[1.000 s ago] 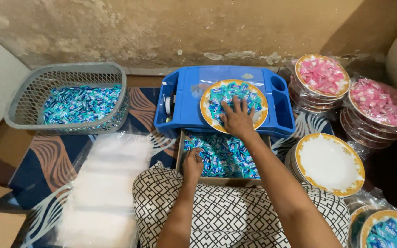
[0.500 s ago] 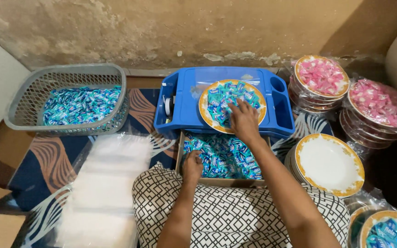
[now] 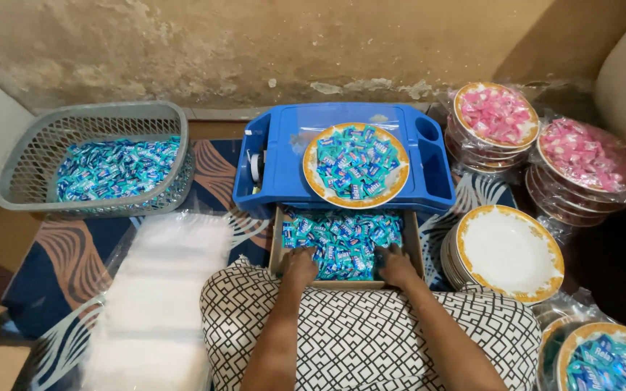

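1. Nearest, a lap covered in black-and-white patterned cloth hides the near edge of the cardboard box and both wrists; the forearms run off the bottom of the view.
2. At the near right, one plate of blue sweets under clear wrap is cut off by the corner, with the rim of another just left of it, too little showing to tell more.
3. At the near left lies a pile of clear plastic bags; how many cannot be counted, as they blur into one sheet.
4. The left hand and the right hand both rest palm down in the near end of the box, fingers loosely spread and dug into the blue-wrapped sweets. Whether either has closed on any sweets cannot be told, since the fingertips are buried.
5. Right of the box stands one stack of empty white gold-rimmed plates; the number in it is unclear.
6. Just beyond the box sits one blue tray, carrying one gold-rimmed plate heaped with blue sweets.
7. Far left is one grey mesh basket part-filled with the same blue sweets.
8. Far right are two wrapped stacks of plates topped with pink sweets; the rightmost one is dim in shadow.
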